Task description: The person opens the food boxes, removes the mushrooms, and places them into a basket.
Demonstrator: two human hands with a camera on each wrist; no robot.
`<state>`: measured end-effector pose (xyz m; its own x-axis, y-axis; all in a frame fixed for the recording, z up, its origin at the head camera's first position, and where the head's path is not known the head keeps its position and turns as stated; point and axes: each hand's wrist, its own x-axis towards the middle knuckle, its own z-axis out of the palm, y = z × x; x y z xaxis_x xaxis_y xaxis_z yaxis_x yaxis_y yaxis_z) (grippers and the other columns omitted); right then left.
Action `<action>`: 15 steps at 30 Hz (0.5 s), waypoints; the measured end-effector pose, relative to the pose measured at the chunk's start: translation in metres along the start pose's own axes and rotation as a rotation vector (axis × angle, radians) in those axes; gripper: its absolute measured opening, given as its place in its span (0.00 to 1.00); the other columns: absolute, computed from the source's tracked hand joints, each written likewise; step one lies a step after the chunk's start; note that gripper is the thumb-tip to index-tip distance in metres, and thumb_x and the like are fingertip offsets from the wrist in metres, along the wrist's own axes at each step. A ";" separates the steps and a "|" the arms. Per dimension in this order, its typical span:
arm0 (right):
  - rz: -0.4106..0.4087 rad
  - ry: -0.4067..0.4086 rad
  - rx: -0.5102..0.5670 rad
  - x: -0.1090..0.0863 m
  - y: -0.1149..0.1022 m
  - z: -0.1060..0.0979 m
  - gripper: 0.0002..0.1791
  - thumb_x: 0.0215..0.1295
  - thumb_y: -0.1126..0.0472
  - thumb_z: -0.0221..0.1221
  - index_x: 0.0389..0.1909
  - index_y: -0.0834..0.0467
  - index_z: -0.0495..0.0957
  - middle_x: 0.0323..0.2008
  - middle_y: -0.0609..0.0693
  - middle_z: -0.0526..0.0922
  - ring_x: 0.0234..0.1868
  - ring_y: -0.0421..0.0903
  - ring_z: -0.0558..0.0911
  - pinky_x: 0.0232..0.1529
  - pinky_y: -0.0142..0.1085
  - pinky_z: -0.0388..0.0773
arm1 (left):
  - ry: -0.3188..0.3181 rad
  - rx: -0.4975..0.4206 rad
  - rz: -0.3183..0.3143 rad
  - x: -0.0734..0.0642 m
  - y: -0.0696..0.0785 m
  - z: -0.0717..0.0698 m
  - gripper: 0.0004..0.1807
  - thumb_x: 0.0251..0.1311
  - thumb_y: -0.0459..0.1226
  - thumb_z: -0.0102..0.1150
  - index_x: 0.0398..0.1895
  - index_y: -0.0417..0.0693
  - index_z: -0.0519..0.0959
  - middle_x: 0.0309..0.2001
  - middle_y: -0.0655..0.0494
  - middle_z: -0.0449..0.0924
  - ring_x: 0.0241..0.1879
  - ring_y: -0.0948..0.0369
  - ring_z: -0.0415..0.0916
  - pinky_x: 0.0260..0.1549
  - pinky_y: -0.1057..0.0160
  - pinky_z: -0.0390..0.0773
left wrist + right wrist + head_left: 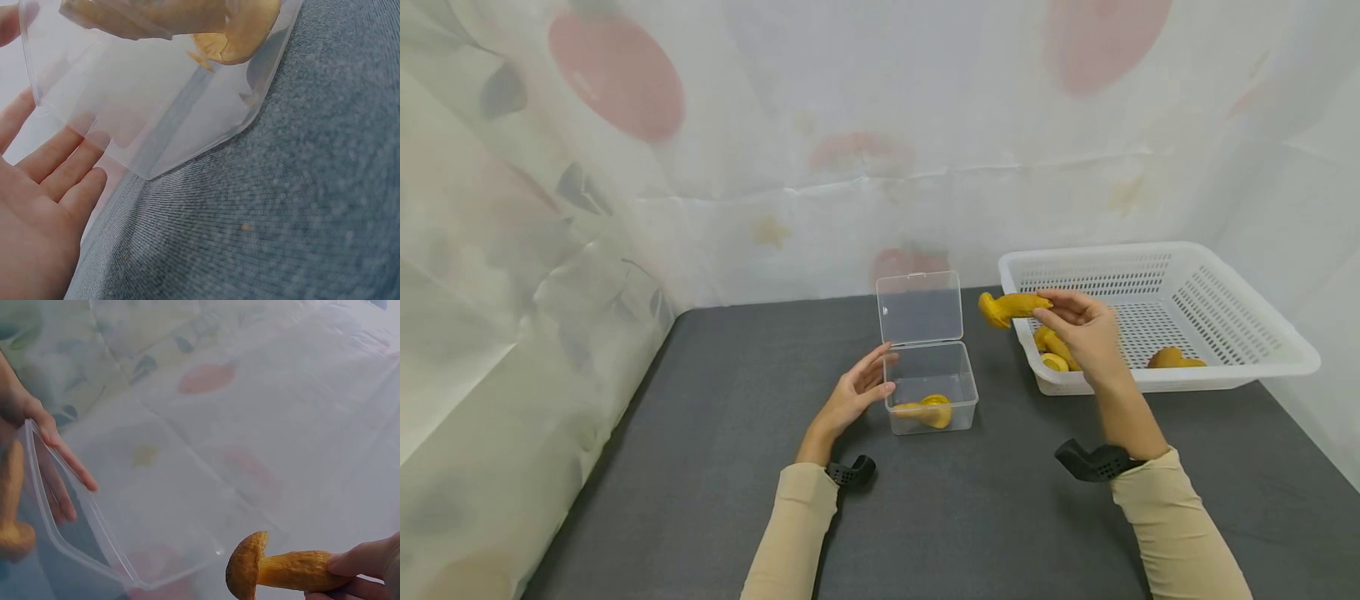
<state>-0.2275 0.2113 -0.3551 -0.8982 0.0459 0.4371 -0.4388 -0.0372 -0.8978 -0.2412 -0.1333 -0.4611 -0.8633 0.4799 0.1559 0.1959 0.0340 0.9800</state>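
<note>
My right hand (1086, 333) pinches a yellow-brown mushroom (1013, 308) by its stem, thumb on one side and fingers on the other. In the right wrist view the cap of this mushroom (247, 565) points left, away from the fingers. The hand is over the left edge of the white basket. My left hand (853, 396) is at the left wall of a clear plastic box (932, 367), its fingers extended along the side in the left wrist view (47, 200). The box's lid (919, 308) stands raised at the back. Inside lies another mushroom (934, 412).
A white perforated basket (1247, 350) stands at the right, with mushrooms (1054, 343) at its left end and another brownish mushroom (1172, 358) near its front wall. The dark grey tabletop (737, 400) meets a printed curtain (737, 125) behind and at the left.
</note>
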 end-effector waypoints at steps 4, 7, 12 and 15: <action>-0.017 0.019 0.014 0.004 0.001 -0.012 0.11 0.60 0.71 0.62 0.43 0.63 0.83 0.36 0.35 0.88 0.34 0.29 0.86 0.37 0.19 0.82 | 0.003 0.000 -0.004 0.000 0.000 0.000 0.37 0.66 0.36 0.56 0.76 0.54 0.53 0.74 0.42 0.58 0.77 0.47 0.50 0.77 0.47 0.49; -0.008 0.036 0.017 0.006 0.001 -0.020 0.10 0.60 0.72 0.62 0.42 0.62 0.84 0.35 0.35 0.88 0.33 0.29 0.86 0.36 0.19 0.82 | 0.004 0.006 -0.007 0.001 -0.001 0.000 0.37 0.66 0.35 0.56 0.76 0.55 0.54 0.74 0.42 0.58 0.77 0.48 0.50 0.77 0.47 0.49; 0.024 0.067 0.000 0.009 0.000 -0.036 0.11 0.61 0.71 0.62 0.39 0.55 0.84 0.35 0.34 0.88 0.34 0.28 0.85 0.37 0.17 0.81 | 0.005 0.002 -0.012 0.001 -0.002 0.000 0.37 0.66 0.37 0.57 0.76 0.56 0.54 0.74 0.43 0.59 0.77 0.48 0.51 0.77 0.48 0.49; 0.036 0.082 -0.004 0.013 0.001 -0.044 0.12 0.60 0.73 0.61 0.39 0.53 0.85 0.35 0.33 0.87 0.34 0.27 0.85 0.38 0.16 0.80 | 0.003 0.004 -0.009 0.001 -0.002 0.000 0.38 0.66 0.38 0.58 0.76 0.55 0.53 0.74 0.43 0.59 0.77 0.48 0.51 0.77 0.48 0.49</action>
<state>-0.2381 0.2561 -0.3526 -0.9083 0.1263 0.3989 -0.4061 -0.0363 -0.9131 -0.2425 -0.1332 -0.4629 -0.8666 0.4767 0.1474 0.1901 0.0422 0.9809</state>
